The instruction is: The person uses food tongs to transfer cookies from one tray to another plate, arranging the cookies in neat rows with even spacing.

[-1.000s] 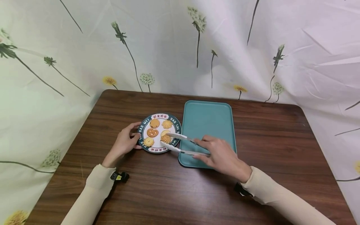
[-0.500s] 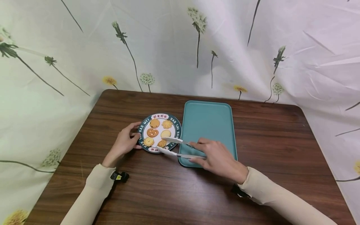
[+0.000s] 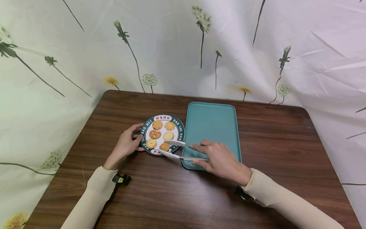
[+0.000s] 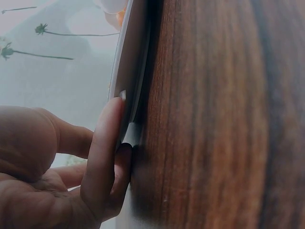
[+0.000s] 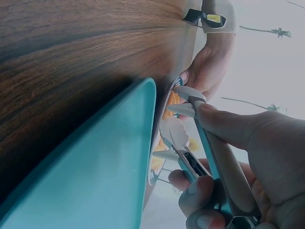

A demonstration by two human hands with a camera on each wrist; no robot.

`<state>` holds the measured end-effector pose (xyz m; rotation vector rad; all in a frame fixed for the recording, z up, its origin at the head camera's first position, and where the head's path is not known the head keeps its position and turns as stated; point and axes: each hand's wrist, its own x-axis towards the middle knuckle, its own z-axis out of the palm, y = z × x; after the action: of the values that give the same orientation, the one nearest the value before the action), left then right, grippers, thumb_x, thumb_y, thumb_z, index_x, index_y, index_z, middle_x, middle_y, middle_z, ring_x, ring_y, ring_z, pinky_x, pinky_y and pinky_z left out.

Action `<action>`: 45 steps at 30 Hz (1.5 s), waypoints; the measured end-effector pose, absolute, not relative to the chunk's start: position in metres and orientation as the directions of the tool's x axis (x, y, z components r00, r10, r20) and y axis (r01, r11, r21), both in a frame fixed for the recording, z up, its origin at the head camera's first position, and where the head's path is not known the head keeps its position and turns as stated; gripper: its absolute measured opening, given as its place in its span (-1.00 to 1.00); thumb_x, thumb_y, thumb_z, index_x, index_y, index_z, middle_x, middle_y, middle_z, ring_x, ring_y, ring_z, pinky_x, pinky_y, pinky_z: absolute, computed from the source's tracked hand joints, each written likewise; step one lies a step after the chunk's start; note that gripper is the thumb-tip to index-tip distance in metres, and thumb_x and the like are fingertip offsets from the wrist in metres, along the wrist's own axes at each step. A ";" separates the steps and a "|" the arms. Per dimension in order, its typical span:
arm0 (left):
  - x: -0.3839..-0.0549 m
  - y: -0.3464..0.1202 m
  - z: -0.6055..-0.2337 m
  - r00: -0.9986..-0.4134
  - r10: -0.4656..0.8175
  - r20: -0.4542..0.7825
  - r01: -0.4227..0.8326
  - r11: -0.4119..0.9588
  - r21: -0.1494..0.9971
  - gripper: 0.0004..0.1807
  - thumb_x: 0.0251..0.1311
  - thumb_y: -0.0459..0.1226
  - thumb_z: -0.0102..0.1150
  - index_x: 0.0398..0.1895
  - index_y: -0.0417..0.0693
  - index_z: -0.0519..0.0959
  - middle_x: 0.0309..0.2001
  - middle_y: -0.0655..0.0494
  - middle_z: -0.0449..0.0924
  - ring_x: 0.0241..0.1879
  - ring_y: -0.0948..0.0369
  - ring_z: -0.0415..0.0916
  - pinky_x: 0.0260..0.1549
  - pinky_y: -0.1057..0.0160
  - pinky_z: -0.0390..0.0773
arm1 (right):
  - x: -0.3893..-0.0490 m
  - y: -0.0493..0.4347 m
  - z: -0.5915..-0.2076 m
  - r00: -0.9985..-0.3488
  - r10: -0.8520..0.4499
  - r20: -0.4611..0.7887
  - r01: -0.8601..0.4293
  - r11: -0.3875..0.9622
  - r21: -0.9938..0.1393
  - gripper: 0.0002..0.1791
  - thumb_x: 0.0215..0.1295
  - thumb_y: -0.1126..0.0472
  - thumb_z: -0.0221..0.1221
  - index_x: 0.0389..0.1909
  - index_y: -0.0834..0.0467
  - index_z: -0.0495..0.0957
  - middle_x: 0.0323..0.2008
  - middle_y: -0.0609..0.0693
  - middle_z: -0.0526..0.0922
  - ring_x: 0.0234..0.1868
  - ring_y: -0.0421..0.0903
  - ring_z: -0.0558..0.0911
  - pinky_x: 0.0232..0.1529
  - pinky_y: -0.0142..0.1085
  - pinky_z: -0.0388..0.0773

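In the head view my left hand (image 3: 128, 141) holds the left rim of a round plate (image 3: 180, 127) with a dark, lettered border. Several cookies lie on it, among them a pretzel-shaped one (image 3: 155, 134) and a plain round one (image 3: 168, 136). My right hand (image 3: 221, 159) grips metal tongs (image 3: 188, 158) with white scalloped tips. Those tips stand apart, one on each side of a swirl cookie (image 3: 164, 146) near the plate's front; whether they touch it I cannot tell. In the left wrist view, fingers (image 4: 105, 143) rest against the plate's edge.
A teal rectangular tray (image 3: 211, 121) lies right beside the plate, partly under my right hand and the tongs. Both stand on a dark wooden table (image 3: 274, 143). Behind the table's back edge hangs a pale cloth (image 3: 171, 47) printed with dandelions.
The tongs have moved slightly left and toward me with my right hand. The swirl cookie has shifted the same way on the plate. My left hand stays at the rim.
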<state>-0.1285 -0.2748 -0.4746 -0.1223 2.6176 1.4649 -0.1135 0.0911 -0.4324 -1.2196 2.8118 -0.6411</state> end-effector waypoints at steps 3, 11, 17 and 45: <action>-0.128 -0.275 -0.475 -0.987 -0.004 -0.162 -0.140 0.523 0.841 -0.39 0.56 -0.42 -0.08 0.62 -0.14 0.15 0.49 -0.37 0.20 0.25 -0.30 0.54 -0.35 0.23 0.88 | -0.114 0.091 -0.432 -0.698 -0.701 0.146 -0.695 0.614 -0.375 -0.44 0.38 -0.13 0.35 0.29 0.07 0.64 -0.29 -0.05 0.64 -0.56 -0.33 0.36 -0.65 -0.53 0.33; -0.128 -0.275 -0.475 -0.985 -0.004 -0.171 -0.148 0.521 0.841 -0.39 0.57 -0.41 -0.09 0.63 -0.13 0.15 0.50 -0.36 0.19 0.27 -0.30 0.52 -0.34 0.24 0.88 | -0.117 0.091 -0.431 -0.698 -0.704 0.135 -0.694 0.617 -0.370 -0.43 0.38 -0.14 0.34 0.29 0.07 0.64 -0.28 -0.06 0.64 -0.55 -0.32 0.38 -0.64 -0.53 0.35; -0.129 -0.275 -0.476 -0.985 -0.005 -0.172 -0.150 0.520 0.841 -0.40 0.57 -0.40 -0.09 0.62 -0.11 0.17 0.49 -0.35 0.19 0.31 -0.29 0.49 -0.34 0.24 0.88 | -0.119 0.090 -0.429 -0.698 -0.705 0.126 -0.693 0.620 -0.368 -0.44 0.38 -0.14 0.34 0.28 0.06 0.65 -0.27 -0.05 0.66 -0.55 -0.32 0.38 -0.64 -0.52 0.35; -0.129 -0.275 -0.474 -0.988 0.007 -0.156 -0.133 0.489 0.862 -0.39 0.55 -0.42 -0.08 0.62 -0.13 0.17 0.49 -0.36 0.22 0.25 -0.30 0.55 -0.35 0.20 0.88 | -0.127 0.088 -0.419 -0.702 -0.710 0.062 -0.674 0.633 -0.380 -0.42 0.36 -0.14 0.36 0.29 0.07 0.65 -0.29 -0.04 0.67 -0.57 -0.29 0.39 -0.67 -0.51 0.34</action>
<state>-0.1294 -0.2754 -0.4736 -0.1102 2.5888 1.5169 -0.1272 0.0884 -0.4189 -1.1701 2.7543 -0.5815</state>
